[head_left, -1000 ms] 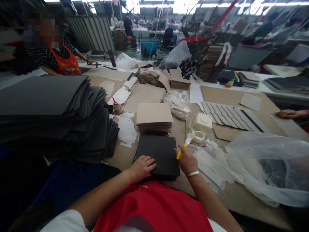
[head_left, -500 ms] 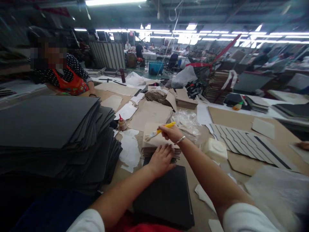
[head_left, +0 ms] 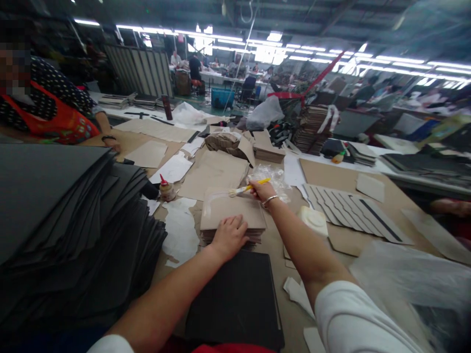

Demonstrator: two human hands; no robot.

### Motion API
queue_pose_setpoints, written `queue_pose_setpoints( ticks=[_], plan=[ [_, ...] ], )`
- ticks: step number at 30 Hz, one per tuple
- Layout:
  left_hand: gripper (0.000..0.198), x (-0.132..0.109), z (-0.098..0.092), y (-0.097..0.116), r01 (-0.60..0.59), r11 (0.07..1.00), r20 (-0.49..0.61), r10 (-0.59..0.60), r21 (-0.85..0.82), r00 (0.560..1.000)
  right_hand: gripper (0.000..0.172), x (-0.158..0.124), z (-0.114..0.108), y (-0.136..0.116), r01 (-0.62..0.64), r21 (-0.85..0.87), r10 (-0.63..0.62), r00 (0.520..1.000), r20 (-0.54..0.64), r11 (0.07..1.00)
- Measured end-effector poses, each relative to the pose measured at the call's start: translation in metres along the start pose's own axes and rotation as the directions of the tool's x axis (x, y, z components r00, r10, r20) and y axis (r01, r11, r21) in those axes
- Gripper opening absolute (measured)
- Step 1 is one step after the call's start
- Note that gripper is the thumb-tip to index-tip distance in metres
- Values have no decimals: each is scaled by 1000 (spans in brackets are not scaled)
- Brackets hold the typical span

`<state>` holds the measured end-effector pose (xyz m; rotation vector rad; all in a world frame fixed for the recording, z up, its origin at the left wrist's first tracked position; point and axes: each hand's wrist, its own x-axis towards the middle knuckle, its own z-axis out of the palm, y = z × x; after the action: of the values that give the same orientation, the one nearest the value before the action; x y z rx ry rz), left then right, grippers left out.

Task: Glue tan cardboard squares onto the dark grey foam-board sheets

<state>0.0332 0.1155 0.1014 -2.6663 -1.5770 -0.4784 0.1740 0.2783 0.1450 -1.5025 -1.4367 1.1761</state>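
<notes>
Yellow-handled brush [head_left: 243, 189] clasped in right grip [head_left: 262, 190], bristles at the far edge of beige board stack [head_left: 228, 208]; pale smear along far and left edges. Left grip [head_left: 231, 237] released, flat over the near edge. To the right, white plastic container [head_left: 312, 221], contents hidden; to the left, red-tipped bottle [head_left: 167, 190], contents unclear. Bare strip of counter [head_left: 273, 238] between stack and container; black boards [head_left: 237, 299] close in front.

A factory workshop (a large one), shown by strip lights [head_left: 87, 22], distant workers [head_left: 195, 66] and stacked dark sheets [head_left: 47, 189].
</notes>
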Motion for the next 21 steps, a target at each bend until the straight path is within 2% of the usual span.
queue_pose_setpoints(
  ticks=[2,4,6,8,10,11,12,13,15,17,19,20,21],
  plan=[
    [33,6,-6,0,53,998,20,-53,24,998,22,-11,-29,3,23,-56,-27,997,-78,998],
    [27,13,-11,-1,82,996,55,-84,39,995,18,-27,-48,4,84,-114,-97,989,-112,990],
    [26,20,-17,-2,75,996,95,-79,45,992,14,-49,-55,7,218,-217,-235,970,-57,951],
    [28,24,-22,-3,49,997,128,-56,51,990,16,-77,-54,14,425,-413,-422,901,103,806],
    [30,28,-26,-4,23,998,155,-31,56,987,20,-109,-53,26,599,-586,-537,787,304,545],
    [30,29,-27,-5,12,998,173,-23,60,985,23,-126,-53,32,647,-635,-561,737,376,423],
    [30,31,-29,-7,4,998,193,-16,63,981,26,-142,-55,38,669,-657,-571,706,417,347],
    [30,33,-31,-8,-5,998,213,-9,65,977,28,-158,-58,43,683,-662,-575,688,442,309],
    [28,37,-35,-10,-22,998,251,6,62,968,29,-185,-68,48,693,-642,-592,680,432,328],
    [24,41,-41,-11,-46,998,275,31,49,961,28,-208,-77,47,679,-578,-626,704,335,453],
    [16,40,-51,-10,-69,997,280,54,43,958,29,-228,-83,45,611,-458,-630,765,132,646],
    [13,37,-57,-9,-70,996,256,56,48,965,31,-236,-84,44,564,-376,-602,798,20,735],
    [13,32,-64,-8,-52,997,186,42,50,982,33,-243,-82,45,516,-294,-559,825,-84,805]
  ],
)
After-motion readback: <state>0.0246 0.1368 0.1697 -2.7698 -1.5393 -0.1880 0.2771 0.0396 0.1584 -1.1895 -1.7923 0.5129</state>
